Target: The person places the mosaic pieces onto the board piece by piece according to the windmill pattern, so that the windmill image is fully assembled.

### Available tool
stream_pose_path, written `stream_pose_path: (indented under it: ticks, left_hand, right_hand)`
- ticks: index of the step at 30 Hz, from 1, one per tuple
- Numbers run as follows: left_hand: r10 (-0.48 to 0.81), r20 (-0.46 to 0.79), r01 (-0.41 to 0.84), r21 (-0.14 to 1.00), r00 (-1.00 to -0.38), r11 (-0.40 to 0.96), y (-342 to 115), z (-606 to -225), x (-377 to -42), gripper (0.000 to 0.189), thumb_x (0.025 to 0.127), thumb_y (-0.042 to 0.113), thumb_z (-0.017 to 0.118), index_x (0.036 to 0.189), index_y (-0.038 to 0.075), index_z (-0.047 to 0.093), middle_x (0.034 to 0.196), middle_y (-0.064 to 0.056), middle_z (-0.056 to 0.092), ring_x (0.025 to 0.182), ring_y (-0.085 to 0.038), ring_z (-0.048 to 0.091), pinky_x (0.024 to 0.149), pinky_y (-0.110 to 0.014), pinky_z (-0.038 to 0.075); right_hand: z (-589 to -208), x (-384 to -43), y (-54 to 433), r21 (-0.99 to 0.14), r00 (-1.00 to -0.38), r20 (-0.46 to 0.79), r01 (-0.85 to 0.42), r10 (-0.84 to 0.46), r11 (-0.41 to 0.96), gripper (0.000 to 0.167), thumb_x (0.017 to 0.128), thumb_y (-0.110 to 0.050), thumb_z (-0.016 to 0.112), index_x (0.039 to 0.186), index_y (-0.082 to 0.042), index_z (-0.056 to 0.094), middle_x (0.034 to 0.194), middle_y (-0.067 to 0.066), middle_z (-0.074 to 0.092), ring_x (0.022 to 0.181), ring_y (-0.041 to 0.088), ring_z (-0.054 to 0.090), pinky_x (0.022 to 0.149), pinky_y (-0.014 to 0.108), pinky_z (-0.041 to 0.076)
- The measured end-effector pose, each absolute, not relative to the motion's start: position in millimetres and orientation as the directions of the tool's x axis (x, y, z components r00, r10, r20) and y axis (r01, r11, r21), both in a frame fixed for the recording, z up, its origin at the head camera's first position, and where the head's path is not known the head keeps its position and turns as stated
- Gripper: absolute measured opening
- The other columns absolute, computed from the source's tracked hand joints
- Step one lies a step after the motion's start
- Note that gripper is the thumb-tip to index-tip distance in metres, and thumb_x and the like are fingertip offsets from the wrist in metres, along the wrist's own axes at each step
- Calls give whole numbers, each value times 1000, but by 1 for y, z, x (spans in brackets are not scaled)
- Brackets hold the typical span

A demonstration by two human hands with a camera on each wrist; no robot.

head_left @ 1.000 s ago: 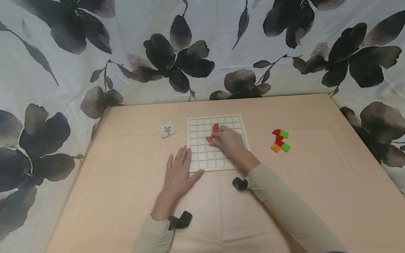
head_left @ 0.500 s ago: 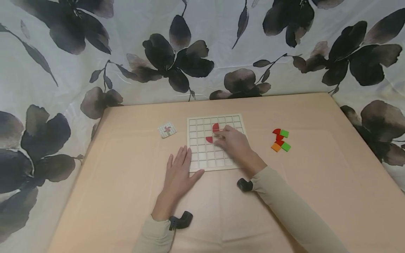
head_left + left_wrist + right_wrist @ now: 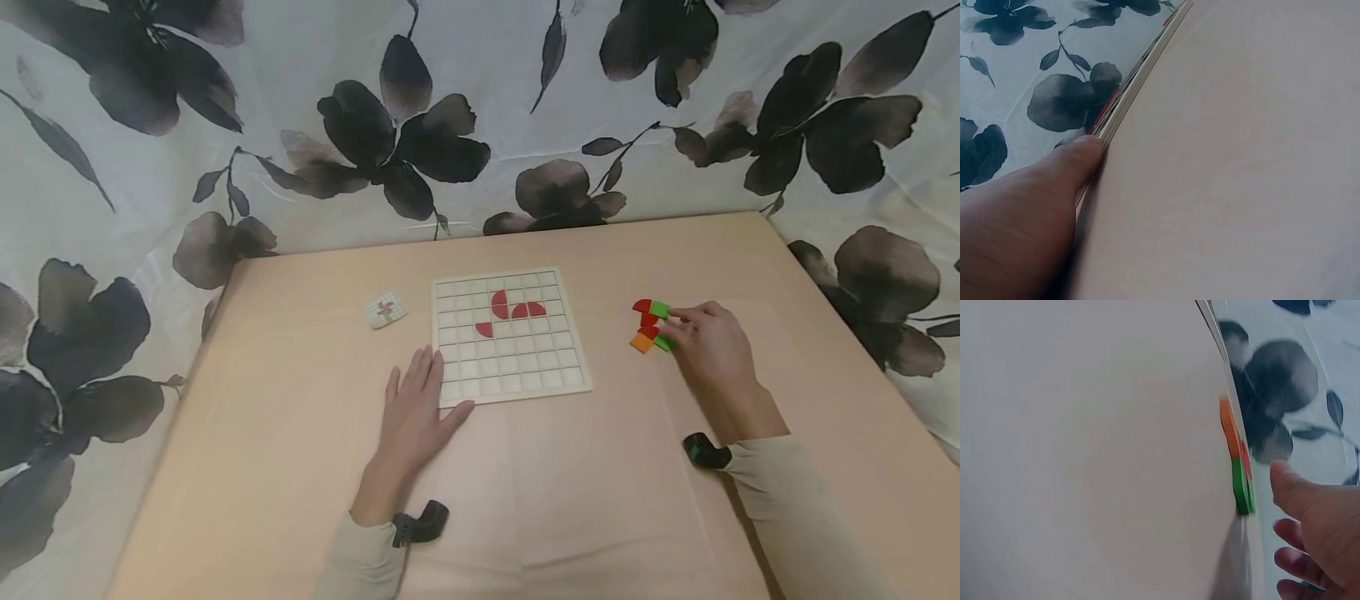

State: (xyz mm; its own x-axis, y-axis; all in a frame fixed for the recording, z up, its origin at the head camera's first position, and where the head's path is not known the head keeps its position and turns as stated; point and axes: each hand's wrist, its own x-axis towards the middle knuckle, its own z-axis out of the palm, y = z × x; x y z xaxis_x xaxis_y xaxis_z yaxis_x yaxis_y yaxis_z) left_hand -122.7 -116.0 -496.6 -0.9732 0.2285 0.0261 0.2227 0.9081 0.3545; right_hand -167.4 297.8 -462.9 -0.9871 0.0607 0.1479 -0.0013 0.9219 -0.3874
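Note:
A white grid board lies mid-table with several red quarter-circle pieces on its upper squares. My left hand lies flat at the board's lower left, fingers straight along the left edge, thumb at the front edge. To the right is a small cluster of red pieces, two green squares and an orange square. My right hand hovers at the cluster's right side, thumb and index finger reaching over the green squares. In the right wrist view its thumb stands apart from the other fingers.
A small card printed with a grid and a red pinwheel shape lies left of the board. The peach-covered table ends at the back against a floral curtain. Dark wrist cameras are strapped on both wrists.
My right hand has left the board and moved right to the cluster of pieces. Red pieces it covered on the board now show. The left hand stays in place; the view shifted slightly.

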Motion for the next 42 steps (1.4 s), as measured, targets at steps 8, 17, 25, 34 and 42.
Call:
stream_pose_path:
  ticks: [8,17,25,34,42]
  left_hand:
    - [218,49,220,367,-975,904,-121,-501,-121,86,87,61,52,149,6,28,158,-12,22,148,-25,14,118,-52,6]
    - [227,41,227,353,-973,908,-116,-502,-121,87,87,63,50,150,8,27,159,-9,21,149,-22,12,119,-51,6]
    - [229,45,231,345,-972,910,-117,-500,-122,86,88,64,49,150,9,27,158,-10,21,148,-22,13,119,-51,7]
    - [232,24,225,348,-972,910,-117,-499,-121,87,87,64,49,150,9,27,158,-10,21,149,-22,12,118,-52,8]
    - [231,31,227,347,-972,910,-117,-499,-122,86,88,63,49,150,9,26,159,-10,21,148,-23,12,118,-52,8]
  right_hand:
    - [-462,-199,300,-376,-997,66,-49,-27,925,48,88,-28,67,125,2,59,118,28,50,111,44,42,96,57,39]
    - [-456,-223,294,-266,-993,-27,-102,-113,958,31,89,-22,66,112,-2,68,111,25,61,101,43,52,87,53,46]
    - [-446,-237,280,-286,-984,-170,4,-46,958,19,90,-18,64,98,-1,61,89,16,62,76,27,54,63,35,49]
    - [-452,-239,243,-460,-991,-5,-119,-137,880,21,92,-9,59,111,-2,66,100,20,63,90,33,57,84,47,50]
    - [-453,-232,176,-660,-988,-63,-62,-138,749,14,91,-17,63,102,-10,59,97,9,63,90,24,53,80,34,49]
